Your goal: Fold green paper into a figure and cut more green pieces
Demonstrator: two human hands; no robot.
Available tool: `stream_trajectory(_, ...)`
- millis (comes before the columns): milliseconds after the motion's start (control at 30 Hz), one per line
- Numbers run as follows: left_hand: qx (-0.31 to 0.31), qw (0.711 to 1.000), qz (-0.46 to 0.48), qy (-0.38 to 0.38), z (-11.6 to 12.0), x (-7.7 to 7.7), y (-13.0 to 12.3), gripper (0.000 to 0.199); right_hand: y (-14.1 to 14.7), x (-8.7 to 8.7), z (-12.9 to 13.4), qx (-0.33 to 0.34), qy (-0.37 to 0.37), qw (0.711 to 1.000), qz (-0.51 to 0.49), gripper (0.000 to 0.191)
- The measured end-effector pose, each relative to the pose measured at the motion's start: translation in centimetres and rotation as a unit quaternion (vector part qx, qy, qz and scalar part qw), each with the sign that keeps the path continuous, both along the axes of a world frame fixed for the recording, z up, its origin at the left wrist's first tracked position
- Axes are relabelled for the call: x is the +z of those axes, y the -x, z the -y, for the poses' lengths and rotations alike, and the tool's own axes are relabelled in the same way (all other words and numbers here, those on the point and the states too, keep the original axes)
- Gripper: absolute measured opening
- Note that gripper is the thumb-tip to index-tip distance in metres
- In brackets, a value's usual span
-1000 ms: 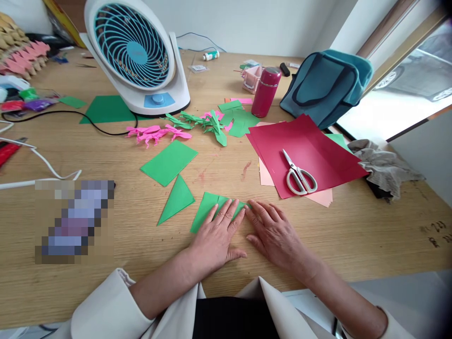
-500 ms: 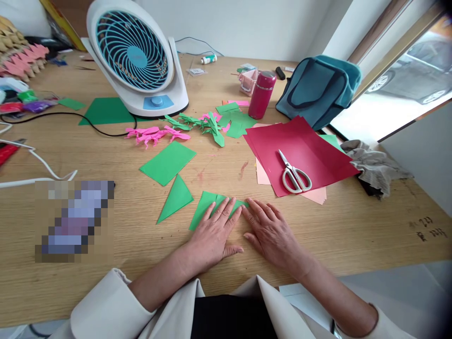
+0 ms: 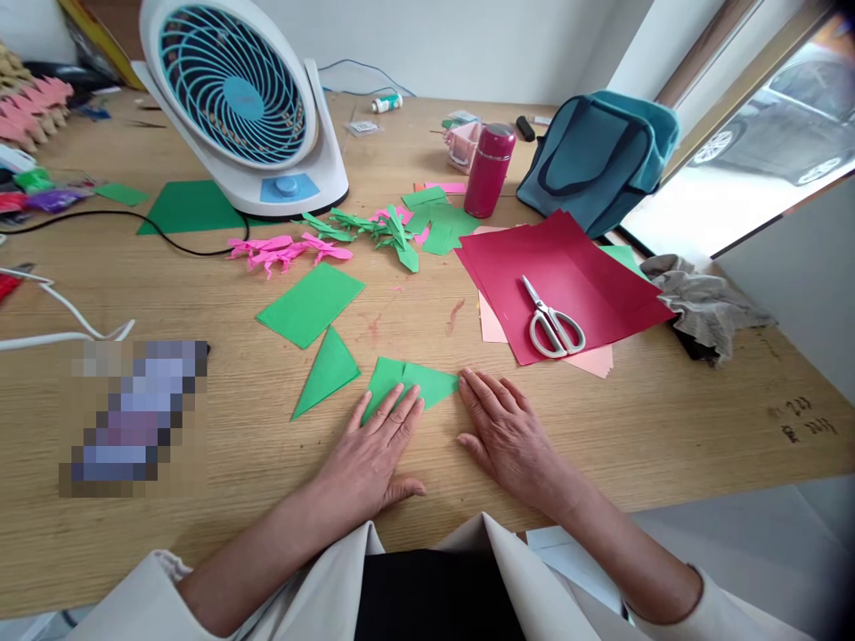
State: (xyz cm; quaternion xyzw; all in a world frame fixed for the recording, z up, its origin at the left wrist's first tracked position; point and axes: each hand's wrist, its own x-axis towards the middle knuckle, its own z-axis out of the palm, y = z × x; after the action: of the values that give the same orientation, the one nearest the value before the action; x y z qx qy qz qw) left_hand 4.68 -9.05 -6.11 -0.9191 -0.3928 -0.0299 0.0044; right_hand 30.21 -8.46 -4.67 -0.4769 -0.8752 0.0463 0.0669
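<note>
A folded piece of green paper (image 3: 427, 385) lies flat on the table, tapering to a point at its right end. My left hand (image 3: 374, 445) rests on its lower left part with the fingers spread, hiding some of it. At the pointed right tip, my right hand (image 3: 504, 427) lies flat, its fingertips touching the paper. Just left of these is a folded green triangle (image 3: 329, 374). Beyond it lies a green paper rectangle (image 3: 311, 304). White-handled scissors (image 3: 553, 322) lie on dark red paper sheets (image 3: 494, 267) to the right.
Pink folded figures (image 3: 287, 252) and green folded figures (image 3: 394, 236) lie farther back. Behind them stand a white fan (image 3: 334, 178), a red bottle (image 3: 491, 169) and a teal bag (image 3: 594, 169). A blurred-out object (image 3: 137, 414) is at left, and a grey cloth (image 3: 708, 303) at right.
My left hand has slid left along the green paper, uncovering more of its middle and right part. My right hand stays at the tip. The whole view has shifted slightly.
</note>
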Motion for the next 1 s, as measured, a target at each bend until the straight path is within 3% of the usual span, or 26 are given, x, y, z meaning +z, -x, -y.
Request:
stream_trajectory(167, 0.004, 1.0, 0.015, -0.01, 0.9, 0.2, 1.5, 0.095, 0.1, -0.2, 0.1, -0.007, -0.003, 1.0, 0.009, 0.067)
stream_trajectory(300, 0.005, 0.999, 0.031, -0.005, 1.1, 0.6, 1.8, 0.092, 0.6, -0.4, 0.5, -0.054, -0.015, 0.998, 0.015, 0.068)
stream_trajectory(433, -0.003, 0.997, 0.072, -0.008, 0.6, 1.0, 1.4, 0.072, 1.2, -0.1, 0.2, -0.078, -0.018, 0.997, 0.014, 0.068)
stream_trajectory(567, 0.039, 0.992, 0.117, 0.008, -0.9, 1.8, 0.3, 0.043, 1.3, 0.8, -1.4, -0.021, -0.024, 0.999, -0.001, 0.056)
stream_trajectory(767, 0.03, 0.995, 0.091, -0.016, -3.3, 2.6, -0.6, 0.031, 1.6, 1.7, -4.1, 0.122, -0.048, 0.991, 0.034, 0.037)
stream_trajectory(900, -0.028, 0.992, 0.089, -0.088, -3.9, 2.8, -0.2, 0.013, 2.0, 1.9, -5.0, 0.133, -0.076, 0.987, 0.055, 0.031)
stream_trajectory(1000, -0.047, 0.985, 0.119, -0.116, -4.5, 3.6, -0.1, 0.017, 2.5, 2.5, -5.5, 0.125, -0.097, 0.987, 0.011, 0.027)
